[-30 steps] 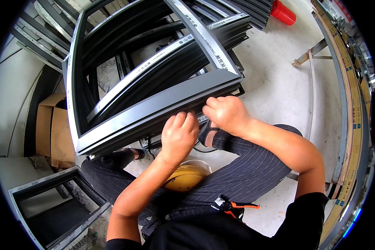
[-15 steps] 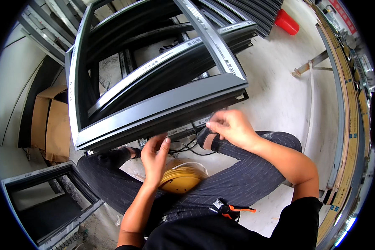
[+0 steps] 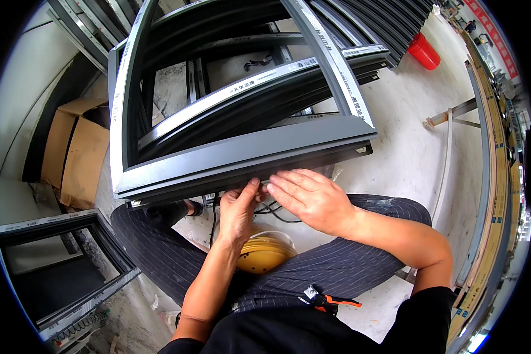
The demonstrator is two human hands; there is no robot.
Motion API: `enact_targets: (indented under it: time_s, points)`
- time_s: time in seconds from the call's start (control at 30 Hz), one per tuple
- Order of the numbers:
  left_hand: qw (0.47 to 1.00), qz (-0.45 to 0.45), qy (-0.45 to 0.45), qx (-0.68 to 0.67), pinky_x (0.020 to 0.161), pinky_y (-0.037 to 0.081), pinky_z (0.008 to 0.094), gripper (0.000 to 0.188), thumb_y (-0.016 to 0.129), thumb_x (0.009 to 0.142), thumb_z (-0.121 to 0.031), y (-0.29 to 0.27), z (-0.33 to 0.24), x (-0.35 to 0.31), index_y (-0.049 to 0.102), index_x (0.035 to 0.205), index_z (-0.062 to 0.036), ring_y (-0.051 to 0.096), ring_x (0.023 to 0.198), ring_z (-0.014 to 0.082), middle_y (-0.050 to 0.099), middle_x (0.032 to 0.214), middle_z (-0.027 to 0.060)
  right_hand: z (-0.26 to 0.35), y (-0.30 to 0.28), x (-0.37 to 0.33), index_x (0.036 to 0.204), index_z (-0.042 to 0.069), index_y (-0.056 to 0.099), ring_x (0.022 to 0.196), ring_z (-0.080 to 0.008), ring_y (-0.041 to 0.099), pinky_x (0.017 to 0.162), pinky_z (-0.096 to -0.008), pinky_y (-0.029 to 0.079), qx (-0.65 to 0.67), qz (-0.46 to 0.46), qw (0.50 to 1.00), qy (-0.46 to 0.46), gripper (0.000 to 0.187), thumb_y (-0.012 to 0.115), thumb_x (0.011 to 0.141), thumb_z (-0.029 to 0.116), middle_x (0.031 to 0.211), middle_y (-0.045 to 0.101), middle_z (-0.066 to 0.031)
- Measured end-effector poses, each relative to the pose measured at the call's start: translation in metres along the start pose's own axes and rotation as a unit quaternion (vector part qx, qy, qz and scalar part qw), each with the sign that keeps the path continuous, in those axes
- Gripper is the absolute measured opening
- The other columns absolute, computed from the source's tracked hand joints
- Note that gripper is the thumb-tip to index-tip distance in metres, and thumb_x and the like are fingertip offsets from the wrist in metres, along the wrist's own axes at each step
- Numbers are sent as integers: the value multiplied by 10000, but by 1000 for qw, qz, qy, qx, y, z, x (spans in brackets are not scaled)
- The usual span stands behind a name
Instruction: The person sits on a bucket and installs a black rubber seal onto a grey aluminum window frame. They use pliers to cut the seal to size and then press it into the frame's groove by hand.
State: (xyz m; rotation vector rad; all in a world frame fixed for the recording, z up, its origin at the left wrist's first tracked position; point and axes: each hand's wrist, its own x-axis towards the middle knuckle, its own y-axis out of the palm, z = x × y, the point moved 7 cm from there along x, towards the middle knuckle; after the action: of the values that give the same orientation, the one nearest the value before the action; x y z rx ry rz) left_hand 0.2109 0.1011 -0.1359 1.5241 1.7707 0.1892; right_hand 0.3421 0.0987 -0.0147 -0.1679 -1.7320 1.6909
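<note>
A large grey metal window frame (image 3: pixel 248 144) lies in front of me on top of other frames, its near rail facing my hands. My left hand (image 3: pixel 239 209) is at the rail's lower edge, thumb and fingers pinched together. Whatever may be between them is too small to make out. Close beside it, my right hand (image 3: pixel 312 200) reaches in under the same edge. Its fingers are stretched out, side by side, with the tips next to the left fingertips. Behind and below the hands run black cables (image 3: pixel 284 219).
A yellow bucket (image 3: pixel 265 256) stands between my legs. Orange-handled pliers (image 3: pixel 336 301) lie by my lap. On the left are a cardboard box (image 3: pixel 85 159) and a smaller frame (image 3: pixel 97 305). Ahead right stand a red bucket (image 3: pixel 423 52) and a metal support leg (image 3: pixel 451 115).
My hands, apart before, have come together at the rail's lower edge. The right hand has moved left and its fingers have straightened; the left fingers have closed. The whole view has shifted slightly.
</note>
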Motion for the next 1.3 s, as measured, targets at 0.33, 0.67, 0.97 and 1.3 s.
enact_targets:
  time_s: [0.33,0.67,0.97,1.3]
  points:
    - [999,-21,1,39,742,504,304,224,668,901,-226,-30,-14,1,651,980,-17,632,788,161,673,851,71,3,14,-1,1165,-11,585,1186,-283,559,977,-392,460,-34,69,996,-36,394,581,790,113,1252,588,-156]
    - [995,-82,58,18,710,495,282,309,695,896,-310,-86,-55,-22,648,908,-5,611,756,148,654,809,68,9,17,-2,988,7,624,1197,-285,560,1005,-393,451,-5,40,999,-27,242,611,781,132,1244,606,-166]
    - [999,21,0,30,685,472,247,306,687,899,-314,-5,4,6,664,917,-9,604,733,125,674,809,69,4,11,1,983,4,641,1175,-285,572,954,-387,475,78,38,996,22,216,585,789,81,1270,596,-145]
    - [994,-12,-29,103,714,478,245,342,699,881,-324,-4,15,5,678,959,8,610,753,112,681,839,60,-17,-40,30,957,8,669,980,-297,644,810,-392,511,6,-66,998,24,330,654,629,43,1126,660,-138]
